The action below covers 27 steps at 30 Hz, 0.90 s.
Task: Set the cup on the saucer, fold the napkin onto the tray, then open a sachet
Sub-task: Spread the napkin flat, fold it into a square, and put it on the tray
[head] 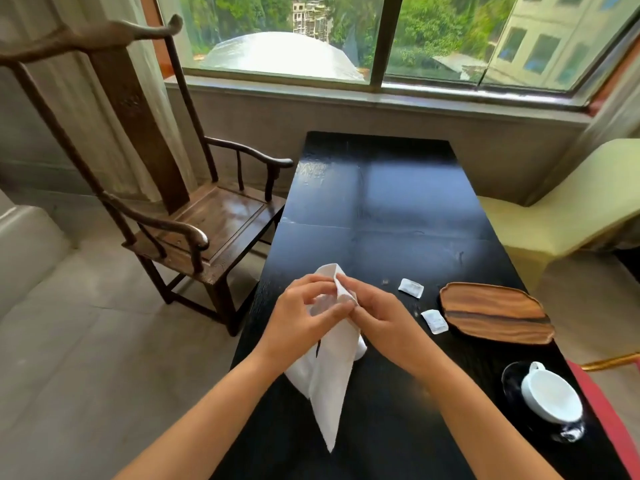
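Here, left hand (pixel 301 317) and right hand (pixel 377 313) pinching white napkin (pixel 325 386) with curled fingers above black table (pixel 398 209), beside wooden tray (pixel 495 311).

No legible text anywhere (sachets (pixel 410 288) too small, blurred).

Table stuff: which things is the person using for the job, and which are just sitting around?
For the job:
napkin, held up by the left hand and right hand
white cup on the dark saucer
wooden tray
two sachets beside the tray

Just sitting around:
wooden armchair
pale yellow chair
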{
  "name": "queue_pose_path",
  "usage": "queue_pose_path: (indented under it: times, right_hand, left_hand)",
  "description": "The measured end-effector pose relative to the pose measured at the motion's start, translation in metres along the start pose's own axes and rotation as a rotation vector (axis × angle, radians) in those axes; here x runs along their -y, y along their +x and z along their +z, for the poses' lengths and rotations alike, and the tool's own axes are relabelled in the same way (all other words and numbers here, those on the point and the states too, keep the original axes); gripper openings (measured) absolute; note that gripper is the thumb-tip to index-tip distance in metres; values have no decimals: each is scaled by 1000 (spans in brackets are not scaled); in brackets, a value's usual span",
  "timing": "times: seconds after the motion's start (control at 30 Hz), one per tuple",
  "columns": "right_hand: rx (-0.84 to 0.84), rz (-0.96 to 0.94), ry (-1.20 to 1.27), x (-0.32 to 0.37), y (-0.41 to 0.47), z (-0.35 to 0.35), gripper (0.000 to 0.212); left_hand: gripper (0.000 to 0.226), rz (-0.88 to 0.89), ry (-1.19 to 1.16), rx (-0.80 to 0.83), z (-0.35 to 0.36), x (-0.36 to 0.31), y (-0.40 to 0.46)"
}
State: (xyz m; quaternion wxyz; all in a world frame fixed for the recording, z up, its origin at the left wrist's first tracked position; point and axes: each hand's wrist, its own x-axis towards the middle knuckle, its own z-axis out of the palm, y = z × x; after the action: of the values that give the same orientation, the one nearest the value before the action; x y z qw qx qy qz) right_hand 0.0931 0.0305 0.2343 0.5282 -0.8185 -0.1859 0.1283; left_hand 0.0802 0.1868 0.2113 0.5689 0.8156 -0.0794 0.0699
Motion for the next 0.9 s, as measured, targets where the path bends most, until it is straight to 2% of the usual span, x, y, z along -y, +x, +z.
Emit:
queue_pose_path:
  times: [0.07,0.2,0.27,0.33,0.4,0.5,0.53,0.6,0.7,0.73,0.8,0.9]
  right_hand:
    - [-25,-21,-88,4,-4,-1,40]
    - [-120,-101,-255,9,-7,-3,38]
    - [-172,-93,-263,7,-8,-8,33]
    - [-207,-86,-281,3,-8,-14,22]
    - [-197,-70,-335,-5,-11,-17,18]
    - [-89,34,-374,-25,-15,-21,13]
    - [-48,75,-383,-32,-17,-25,15]
    - [27,138,-448,-43,-19,-37,17]
    - [98,155,-581,-46,-18,-58,11]
    - [101,140,-623,-44,-17,-64,10]
    - [48,103,-697,-38,-9,-76,9]
    - [-174,34,-729,-28,15,-92,10]
  left_hand:
    - [36,-1,8,-58,1,-9,-1]
    - [5,6,19,-63,-8,-23,2]
    - [8,-12,59,-20,-17,-28,4]
    - [12,-48,106,74,-28,-33,9]
    - [16,-132,53,211,-42,-37,15]
    - [14,-239,-149,450,-71,-48,28]
    - [15,-255,-152,527,-82,-50,33]
    - [21,-291,29,686,-105,-54,44]
    - [20,-299,539,927,-130,-54,57]
    - [20,-294,667,962,-134,-52,60]
    - [17,-264,811,876,-138,-45,69]
    - [8,-170,942,549,-140,-37,89]
